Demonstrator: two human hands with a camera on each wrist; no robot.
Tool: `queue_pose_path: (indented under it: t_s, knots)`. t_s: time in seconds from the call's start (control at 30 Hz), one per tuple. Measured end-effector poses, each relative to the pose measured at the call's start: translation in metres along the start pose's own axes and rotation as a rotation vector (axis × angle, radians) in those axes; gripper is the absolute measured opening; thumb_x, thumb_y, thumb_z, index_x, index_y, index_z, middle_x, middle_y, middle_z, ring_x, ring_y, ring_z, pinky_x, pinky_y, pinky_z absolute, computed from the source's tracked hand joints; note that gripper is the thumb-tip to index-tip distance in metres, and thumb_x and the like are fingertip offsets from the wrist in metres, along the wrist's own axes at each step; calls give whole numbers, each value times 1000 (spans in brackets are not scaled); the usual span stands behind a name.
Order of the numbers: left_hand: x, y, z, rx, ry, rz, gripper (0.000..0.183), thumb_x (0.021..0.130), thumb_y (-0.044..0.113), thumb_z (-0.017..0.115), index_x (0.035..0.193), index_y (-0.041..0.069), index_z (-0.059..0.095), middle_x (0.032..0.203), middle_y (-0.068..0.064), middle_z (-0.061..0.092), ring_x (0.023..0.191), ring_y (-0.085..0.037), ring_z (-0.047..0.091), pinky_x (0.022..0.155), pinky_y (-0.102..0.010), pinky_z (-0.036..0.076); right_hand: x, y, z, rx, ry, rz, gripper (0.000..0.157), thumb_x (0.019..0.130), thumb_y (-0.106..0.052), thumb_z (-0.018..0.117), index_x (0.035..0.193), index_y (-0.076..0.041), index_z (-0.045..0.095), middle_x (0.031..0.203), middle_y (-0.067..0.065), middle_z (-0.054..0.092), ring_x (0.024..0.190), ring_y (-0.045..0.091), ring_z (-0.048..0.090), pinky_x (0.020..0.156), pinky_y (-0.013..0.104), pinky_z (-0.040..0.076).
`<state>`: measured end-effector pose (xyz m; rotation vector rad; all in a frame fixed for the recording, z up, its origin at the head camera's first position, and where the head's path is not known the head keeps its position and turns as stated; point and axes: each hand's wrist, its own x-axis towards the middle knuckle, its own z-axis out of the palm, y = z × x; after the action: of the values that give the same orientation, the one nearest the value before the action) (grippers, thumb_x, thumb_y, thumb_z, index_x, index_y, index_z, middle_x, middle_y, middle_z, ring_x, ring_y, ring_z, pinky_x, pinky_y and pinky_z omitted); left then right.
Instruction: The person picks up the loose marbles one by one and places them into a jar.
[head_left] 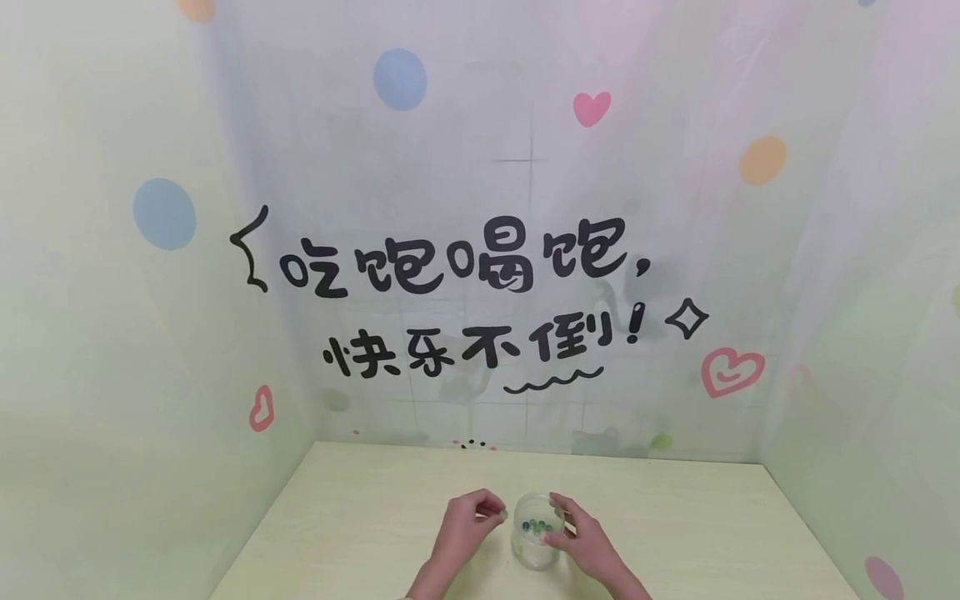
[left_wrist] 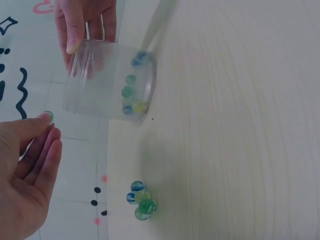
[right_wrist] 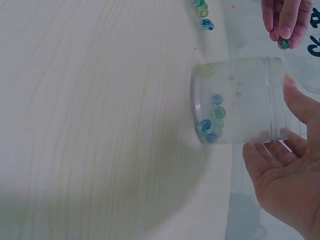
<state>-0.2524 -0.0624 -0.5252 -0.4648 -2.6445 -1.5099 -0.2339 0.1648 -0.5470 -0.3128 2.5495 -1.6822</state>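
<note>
A clear, ribbed-neck plastic jar (right_wrist: 252,107) stands upright on the table, with several blue, green and yellow marbles (left_wrist: 128,92) at its bottom. My right hand (head_left: 588,546) holds the jar near its rim, thumb on one side and fingers on the other. Between thumb and fingertips, my left hand (head_left: 461,529) pinches one green marble (left_wrist: 48,117) just beside the jar's mouth. On the table by the jar, a small cluster of loose marbles (left_wrist: 142,205) in blue and green lies below my left hand; that hand hides them in the head view.
The pale wood-grain table (head_left: 360,517) meets a printed curtain (head_left: 465,167) at its back edge. Curtain walls also rise at the left and right sides. Black lettering (head_left: 487,258) and coloured dots and hearts cover the curtain.
</note>
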Motion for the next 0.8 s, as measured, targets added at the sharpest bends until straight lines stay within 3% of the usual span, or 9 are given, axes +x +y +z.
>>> queue_pose_path:
  t_s: [0.8]
  knots:
    - [4, 8, 14, 9, -16, 45, 11, 83, 0, 74, 92, 4, 71, 86, -5, 73, 76, -6, 64, 69, -16, 57, 2, 5, 1, -1, 1, -30, 70, 90, -15, 73, 145, 8, 38, 148, 35, 41, 133, 56, 42, 105, 60, 46]
